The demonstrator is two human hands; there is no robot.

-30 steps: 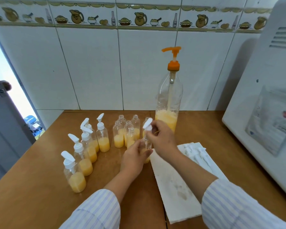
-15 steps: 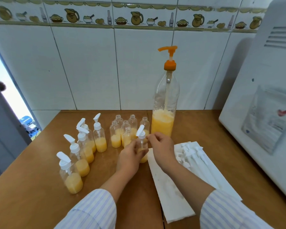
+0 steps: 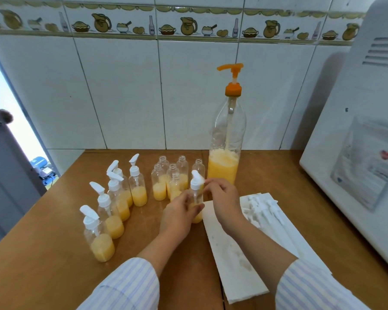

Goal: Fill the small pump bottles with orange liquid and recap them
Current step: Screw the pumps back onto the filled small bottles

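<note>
Nearest the camera, two striped sleeves are seen reaching over a brown wooden table (image 3: 43, 253). A white paper towel (image 3: 231, 253) is laid on the table under the right forearm, and a heap of loose white pump caps (image 3: 264, 209) is spread on its far end. The small bottle (image 3: 196, 198), partly filled with orange liquid and standing at the towel's left edge, is gripped around its body by the left hand (image 3: 179, 214), its fingers curled round it. Its white pump cap (image 3: 197, 181) is pinched at the collar by the fingertips of the right hand (image 3: 222, 198). To the left, five capped bottles (image 3: 112, 211) are set in a diagonal row. Just beyond the hands, six uncapped bottles (image 3: 175, 175) holding orange liquid are clustered together. Behind them, a large clear bottle (image 3: 226, 151) with an orange pump (image 3: 232, 79) is stood upright, orange liquid filling its lower part. A white appliance (image 3: 356, 142) is placed at the right, with a clear sleeve (image 3: 367, 162) of papers on its side; the print is too blurred to be read. The tiled wall (image 3: 121, 90) is topped by a border of painted jugs, bowls and bottles, whose small markings cannot be made out.
</note>
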